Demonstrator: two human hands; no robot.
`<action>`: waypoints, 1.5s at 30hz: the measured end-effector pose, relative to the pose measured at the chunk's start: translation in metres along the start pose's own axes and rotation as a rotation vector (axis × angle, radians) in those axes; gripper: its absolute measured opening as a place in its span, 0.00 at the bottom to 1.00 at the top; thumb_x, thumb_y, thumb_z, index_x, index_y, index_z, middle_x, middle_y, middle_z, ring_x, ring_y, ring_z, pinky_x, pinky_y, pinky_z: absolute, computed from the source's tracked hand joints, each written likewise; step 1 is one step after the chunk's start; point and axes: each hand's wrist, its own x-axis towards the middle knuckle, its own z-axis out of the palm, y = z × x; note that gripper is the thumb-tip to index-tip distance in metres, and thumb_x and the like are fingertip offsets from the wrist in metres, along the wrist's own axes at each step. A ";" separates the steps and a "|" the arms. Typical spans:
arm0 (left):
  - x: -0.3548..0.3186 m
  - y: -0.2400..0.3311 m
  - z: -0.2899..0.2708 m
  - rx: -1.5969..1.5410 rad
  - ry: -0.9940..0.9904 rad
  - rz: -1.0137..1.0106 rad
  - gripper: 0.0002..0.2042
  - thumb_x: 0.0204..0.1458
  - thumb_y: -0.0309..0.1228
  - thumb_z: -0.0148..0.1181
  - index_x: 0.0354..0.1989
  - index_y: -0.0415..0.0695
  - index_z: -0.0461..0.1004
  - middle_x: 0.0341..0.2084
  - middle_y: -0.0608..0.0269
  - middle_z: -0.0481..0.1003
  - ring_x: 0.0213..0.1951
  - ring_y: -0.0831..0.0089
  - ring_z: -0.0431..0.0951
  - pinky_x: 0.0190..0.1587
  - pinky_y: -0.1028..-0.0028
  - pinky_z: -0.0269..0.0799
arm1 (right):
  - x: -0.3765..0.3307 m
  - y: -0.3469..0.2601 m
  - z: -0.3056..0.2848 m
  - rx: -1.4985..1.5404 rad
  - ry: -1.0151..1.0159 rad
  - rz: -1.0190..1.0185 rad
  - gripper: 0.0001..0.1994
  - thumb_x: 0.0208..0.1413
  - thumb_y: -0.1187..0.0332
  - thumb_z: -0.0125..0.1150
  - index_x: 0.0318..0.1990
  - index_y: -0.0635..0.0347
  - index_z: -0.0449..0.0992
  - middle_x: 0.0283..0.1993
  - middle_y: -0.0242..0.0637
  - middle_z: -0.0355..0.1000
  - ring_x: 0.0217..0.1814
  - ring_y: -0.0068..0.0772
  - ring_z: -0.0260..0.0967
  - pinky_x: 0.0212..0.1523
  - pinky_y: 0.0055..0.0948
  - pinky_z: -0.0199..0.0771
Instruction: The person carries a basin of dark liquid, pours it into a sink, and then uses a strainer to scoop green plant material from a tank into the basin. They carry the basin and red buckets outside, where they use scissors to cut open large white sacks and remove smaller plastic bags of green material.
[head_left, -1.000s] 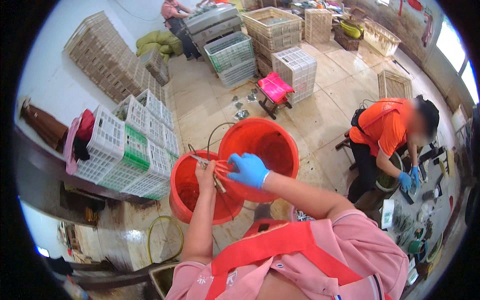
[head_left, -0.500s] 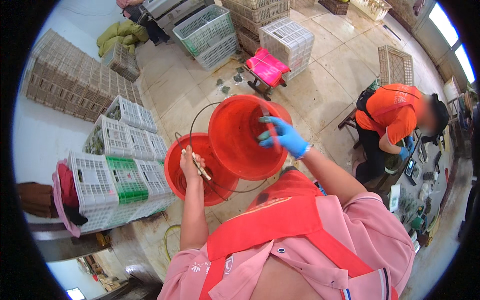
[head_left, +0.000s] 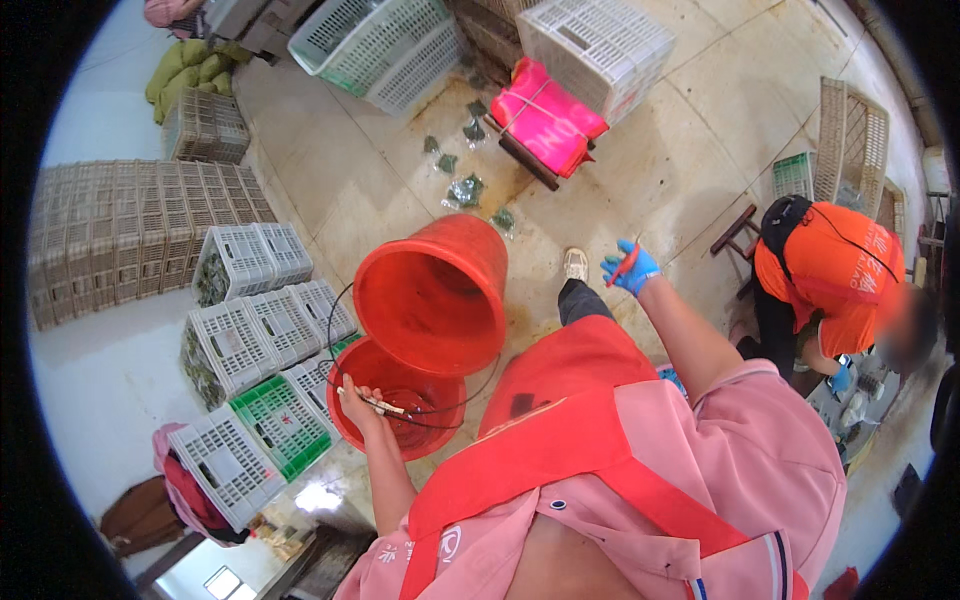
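My bare left hand (head_left: 362, 402) is closed around the pale grip of a wire bucket handle (head_left: 335, 310). The handle belongs to a red bucket (head_left: 480, 265) that is tilted, its mouth turned toward me; no contents show inside. A second red bucket (head_left: 365, 365) stands beneath it on the floor, partly covered by the first. To the right, apart from both buckets, my right hand (head_left: 632, 268) in a blue glove is closed on a slim red object (head_left: 622, 266), too small to name. My shoe (head_left: 576, 264) is near that hand.
White and green crates (head_left: 280, 425) line the left, with brown crates (head_left: 140, 230) behind. A stool with a pink bundle (head_left: 548, 115) is ahead. Small bags of green stuff (head_left: 465, 190) lie on the floor. A co-worker in orange (head_left: 830, 265) bends over at the right.
My right hand has come out of the upper bucket and moved right with the red object. The upper bucket has tipped further and shifted left. My left hand still grips the handle.
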 end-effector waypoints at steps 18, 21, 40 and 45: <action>0.121 -0.020 0.088 0.146 0.320 -0.115 0.16 0.45 0.48 0.50 0.20 0.53 0.54 0.06 0.72 0.55 0.10 0.77 0.56 0.14 0.78 0.60 | 0.372 0.007 0.099 0.623 0.200 -0.349 0.17 0.52 0.62 0.43 0.49 0.56 0.61 0.53 0.41 0.59 0.54 0.44 0.56 0.49 0.50 0.57; 0.147 -0.031 0.082 0.112 0.296 -0.120 0.16 0.45 0.49 0.49 0.21 0.53 0.54 0.05 0.73 0.55 0.09 0.78 0.56 0.15 0.78 0.59 | 0.415 0.002 0.106 0.710 -0.023 -0.511 0.15 0.49 0.64 0.44 0.45 0.56 0.64 0.50 0.40 0.62 0.51 0.43 0.57 0.50 0.49 0.58; 0.196 0.033 0.092 0.114 0.079 0.020 0.13 0.47 0.47 0.47 0.27 0.52 0.60 0.08 0.73 0.54 0.11 0.81 0.55 0.16 0.82 0.57 | 0.212 -0.033 0.101 0.363 0.365 -0.882 0.08 0.41 0.76 0.56 0.32 0.57 0.67 0.29 0.35 0.67 0.26 0.32 0.67 0.20 0.35 0.69; 0.224 0.065 0.089 0.079 -0.163 0.041 0.14 0.46 0.48 0.47 0.30 0.51 0.60 0.14 0.70 0.57 0.15 0.78 0.57 0.15 0.77 0.58 | 0.104 -0.013 0.048 0.205 0.505 -0.931 0.12 0.37 0.79 0.59 0.32 0.59 0.66 0.28 0.35 0.67 0.25 0.33 0.68 0.19 0.36 0.70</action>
